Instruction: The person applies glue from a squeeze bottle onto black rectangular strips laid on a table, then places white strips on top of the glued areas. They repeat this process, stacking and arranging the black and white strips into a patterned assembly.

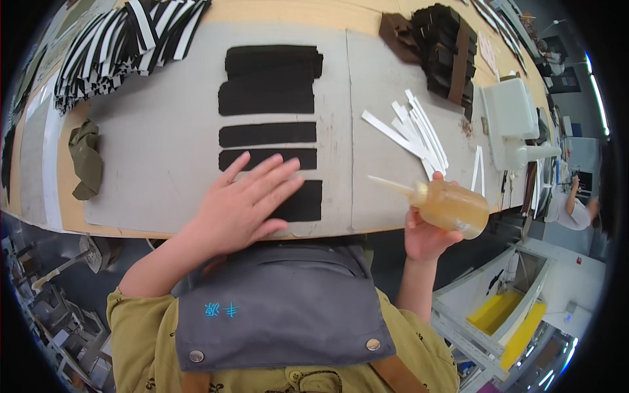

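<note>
My left hand point(252, 200) lies flat with its fingers stretched out over the nearer black strips. Its fingertips reach the second-nearest black strip point(226, 159), and the palm covers part of the nearest black piece point(305, 202). Farther up lie another black strip point(267, 134) and a stack of wider black pieces point(265, 97). In my right hand point(424, 239) is a squeeze bottle point(453, 208) of amber liquid, tilted on its side. Its long thin nozzle point(391, 184) points left, above the table and apart from the strips.
White strips point(413, 131) lie fanned beyond the bottle. A bundle of black and white strips point(124, 49) sits far left, near an olive cloth point(85, 160). Strapped black pieces point(442, 52) and a white plastic container point(511, 108) stand right. Another person point(573, 209) is at far right.
</note>
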The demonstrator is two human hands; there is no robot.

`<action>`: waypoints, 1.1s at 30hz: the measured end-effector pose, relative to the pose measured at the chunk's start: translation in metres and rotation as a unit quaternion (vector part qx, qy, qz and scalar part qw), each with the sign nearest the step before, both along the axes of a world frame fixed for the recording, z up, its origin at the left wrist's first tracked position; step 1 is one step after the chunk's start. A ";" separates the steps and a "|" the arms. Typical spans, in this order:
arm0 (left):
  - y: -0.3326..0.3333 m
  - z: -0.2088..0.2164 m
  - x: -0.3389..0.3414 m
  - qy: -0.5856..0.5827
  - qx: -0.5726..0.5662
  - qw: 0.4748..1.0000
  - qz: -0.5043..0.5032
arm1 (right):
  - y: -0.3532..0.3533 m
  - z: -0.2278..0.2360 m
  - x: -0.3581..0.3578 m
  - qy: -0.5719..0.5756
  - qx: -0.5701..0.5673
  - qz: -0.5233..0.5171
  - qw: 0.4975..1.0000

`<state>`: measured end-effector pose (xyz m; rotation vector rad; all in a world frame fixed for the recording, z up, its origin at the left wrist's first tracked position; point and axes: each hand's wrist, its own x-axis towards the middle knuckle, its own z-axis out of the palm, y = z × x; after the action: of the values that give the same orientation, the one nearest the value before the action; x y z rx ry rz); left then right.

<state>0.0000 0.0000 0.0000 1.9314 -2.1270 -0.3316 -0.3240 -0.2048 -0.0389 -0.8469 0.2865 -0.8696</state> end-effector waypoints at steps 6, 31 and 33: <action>0.032 -0.012 -0.022 0.015 0.015 0.997 -0.072 | 0.046 0.005 0.024 0.071 -0.007 -0.027 0.997; 0.016 -0.014 -0.015 -0.027 0.016 0.999 0.005 | 0.089 -0.002 0.023 0.193 -0.006 -0.137 0.971; 0.029 -0.013 -0.014 -0.015 -0.002 0.999 -0.036 | 0.093 -0.005 0.017 0.204 -0.016 -0.143 0.968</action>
<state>-0.0141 0.0288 -0.0132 1.8714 -2.2176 -0.3135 -0.3067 -0.1120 -0.0438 -1.0299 0.7718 -0.9635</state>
